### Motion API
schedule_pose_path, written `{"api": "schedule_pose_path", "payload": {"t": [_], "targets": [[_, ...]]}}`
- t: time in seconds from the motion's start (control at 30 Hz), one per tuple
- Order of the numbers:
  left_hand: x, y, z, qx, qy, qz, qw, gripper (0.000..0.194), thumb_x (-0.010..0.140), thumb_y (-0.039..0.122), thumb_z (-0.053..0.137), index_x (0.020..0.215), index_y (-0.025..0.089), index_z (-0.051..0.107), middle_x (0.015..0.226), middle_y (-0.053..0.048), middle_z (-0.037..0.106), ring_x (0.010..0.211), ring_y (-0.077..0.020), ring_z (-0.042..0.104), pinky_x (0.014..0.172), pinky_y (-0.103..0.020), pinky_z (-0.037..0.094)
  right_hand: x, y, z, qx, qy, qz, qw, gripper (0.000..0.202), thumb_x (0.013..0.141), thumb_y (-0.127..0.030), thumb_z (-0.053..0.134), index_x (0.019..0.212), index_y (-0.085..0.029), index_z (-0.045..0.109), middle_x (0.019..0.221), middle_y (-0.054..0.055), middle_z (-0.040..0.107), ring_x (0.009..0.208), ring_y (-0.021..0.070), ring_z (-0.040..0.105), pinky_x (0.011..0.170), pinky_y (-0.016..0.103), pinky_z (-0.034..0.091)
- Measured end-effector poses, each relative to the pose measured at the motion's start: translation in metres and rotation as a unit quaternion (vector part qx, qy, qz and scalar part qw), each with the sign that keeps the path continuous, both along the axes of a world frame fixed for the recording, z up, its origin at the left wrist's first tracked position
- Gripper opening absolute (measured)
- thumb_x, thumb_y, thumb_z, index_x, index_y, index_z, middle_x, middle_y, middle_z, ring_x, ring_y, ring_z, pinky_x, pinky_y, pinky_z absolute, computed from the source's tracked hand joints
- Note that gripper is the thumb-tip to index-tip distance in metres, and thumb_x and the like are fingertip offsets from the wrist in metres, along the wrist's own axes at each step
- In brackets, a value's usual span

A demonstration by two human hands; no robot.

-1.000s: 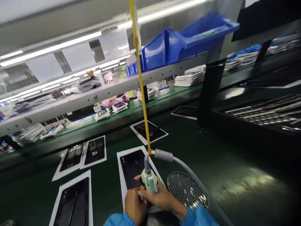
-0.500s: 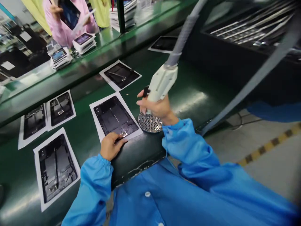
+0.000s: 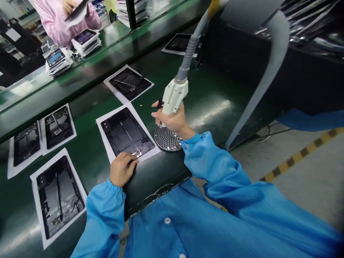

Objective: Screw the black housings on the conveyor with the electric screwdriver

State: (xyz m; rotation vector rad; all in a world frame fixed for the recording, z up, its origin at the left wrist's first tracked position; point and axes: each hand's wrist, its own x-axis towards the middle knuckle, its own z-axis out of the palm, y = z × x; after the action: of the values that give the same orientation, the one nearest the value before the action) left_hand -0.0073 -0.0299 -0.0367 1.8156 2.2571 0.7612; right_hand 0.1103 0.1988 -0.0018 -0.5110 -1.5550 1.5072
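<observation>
My right hand [image 3: 173, 120] is closed around a white electric screwdriver [image 3: 174, 94] with a grey corrugated sleeve. Its lower end points down at a round perforated metal tray [image 3: 167, 140]; the tip is hidden behind my fingers. My left hand [image 3: 122, 169] has its fingers bent together at the near left corner of a black tablet housing [image 3: 126, 130], thumb and fingers gripping that edge. The housing lies open side up on a white sheet [image 3: 147, 154], with a thin strip and a small shiny board visible inside. The tray stands just right of the sheet.
More tablet housings on white sheets lie on the green bench [image 3: 88, 132], including a near-left one [image 3: 60, 200] and a far one [image 3: 130, 84]. A black bin [image 3: 242, 68] and grey strap [image 3: 258, 93] stand right. Across a ledge, a co-worker in pink [image 3: 57, 19] holds a tablet.
The view has shifted, so bench items appear further left. Both hands keep their places at the housing and over the tray. The co-worker's tablet is now tilted flatter.
</observation>
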Motion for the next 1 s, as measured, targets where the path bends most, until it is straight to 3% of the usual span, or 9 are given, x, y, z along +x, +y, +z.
{"api": "schedule_pose_path", "payload": {"t": [0.47, 0.63, 0.67, 0.73, 0.8, 0.87, 0.93, 1.0], "targets": [[0.001, 0.001, 0.002, 0.000, -0.015, 0.001, 1.000, 0.017, 0.088, 0.032, 0.059, 0.086, 0.020, 0.070, 0.086, -0.004, 0.069, 0.084, -0.0165, 0.065, 0.076, -0.028, 0.052, 0.001, 0.001, -0.003, -0.001, -0.021, 0.016, 1.000, 0.021, 0.067, -0.022, 0.071, 0.082, -0.019, 0.056, 0.046, -0.009, 0.051, 0.038, 0.0094, 0.050, 0.040, 0.024, 0.042], [-0.001, 0.000, 0.012, 0.026, -0.066, -0.004, 0.997, 0.019, 0.088, 0.034, 0.059, 0.082, 0.020, 0.071, 0.082, -0.003, 0.071, 0.078, -0.0149, 0.066, 0.073, -0.026, 0.053, -0.003, 0.001, -0.002, -0.006, -0.037, 0.038, 0.999, 0.022, 0.065, -0.022, 0.073, 0.079, -0.019, 0.057, 0.046, -0.008, 0.051, 0.038, 0.0098, 0.050, 0.039, 0.025, 0.043], [-0.005, -0.002, 0.014, 0.041, -0.076, 0.023, 0.996, 0.019, 0.087, 0.034, 0.060, 0.081, 0.020, 0.071, 0.081, -0.003, 0.071, 0.075, -0.0140, 0.065, 0.071, -0.025, 0.053, -0.004, 0.001, -0.002, -0.004, -0.046, 0.043, 0.998, 0.022, 0.065, -0.022, 0.073, 0.079, -0.019, 0.057, 0.046, -0.008, 0.052, 0.038, 0.0099, 0.050, 0.039, 0.025, 0.043], [-0.017, -0.008, 0.018, 0.072, -0.084, 0.140, 0.984, 0.020, 0.083, 0.037, 0.063, 0.080, 0.019, 0.072, 0.076, -0.002, 0.070, 0.066, -0.0128, 0.064, 0.065, -0.024, 0.052, -0.004, 0.002, -0.001, 0.001, -0.058, 0.044, 0.997, 0.021, 0.066, -0.020, 0.072, 0.081, -0.018, 0.058, 0.046, -0.007, 0.051, 0.039, 0.0102, 0.051, 0.039, 0.025, 0.043], [-0.033, -0.015, 0.020, 0.075, -0.104, 0.283, 0.950, 0.025, 0.079, 0.041, 0.065, 0.080, 0.016, 0.071, 0.069, -0.001, 0.069, 0.058, -0.0128, 0.062, 0.058, -0.024, 0.050, -0.001, 0.000, 0.002, 0.011, -0.054, 0.030, 0.998, 0.021, 0.067, -0.019, 0.072, 0.083, -0.018, 0.058, 0.048, -0.007, 0.051, 0.040, 0.0101, 0.051, 0.040, 0.025, 0.043], [-0.046, -0.022, 0.020, 0.037, -0.155, 0.379, 0.911, 0.032, 0.077, 0.046, 0.065, 0.083, 0.014, 0.070, 0.066, -0.002, 0.067, 0.054, -0.0136, 0.062, 0.055, -0.024, 0.050, 0.001, -0.008, 0.008, 0.018, -0.026, 0.011, 0.999, 0.021, 0.069, -0.020, 0.073, 0.084, -0.018, 0.058, 0.048, -0.007, 0.051, 0.040, 0.0097, 0.050, 0.041, 0.025, 0.043], [-0.052, -0.025, 0.019, -0.026, -0.190, 0.411, 0.891, 0.039, 0.074, 0.051, 0.065, 0.085, 0.014, 0.068, 0.064, -0.001, 0.067, 0.054, -0.0148, 0.063, 0.057, -0.026, 0.050, 0.002, -0.021, 0.015, 0.015, 0.018, 0.021, 1.000, 0.022, 0.070, -0.022, 0.073, 0.086, -0.018, 0.058, 0.047, -0.007, 0.052, 0.040, 0.0099, 0.051, 0.043, 0.026, 0.045], [-0.049, -0.022, 0.020, -0.085, -0.168, 0.408, 0.893, 0.044, 0.069, 0.058, 0.067, 0.081, 0.016, 0.067, 0.062, -0.001, 0.066, 0.057, -0.0166, 0.064, 0.059, -0.027, 0.049, -0.002, -0.040, 0.021, -0.001, 0.047, 0.069, 0.997, 0.024, 0.070, -0.024, 0.073, 0.089, -0.018, 0.058, 0.047, -0.007, 0.053, 0.039, 0.0104, 0.051, 0.044, 0.027, 0.048]]}}
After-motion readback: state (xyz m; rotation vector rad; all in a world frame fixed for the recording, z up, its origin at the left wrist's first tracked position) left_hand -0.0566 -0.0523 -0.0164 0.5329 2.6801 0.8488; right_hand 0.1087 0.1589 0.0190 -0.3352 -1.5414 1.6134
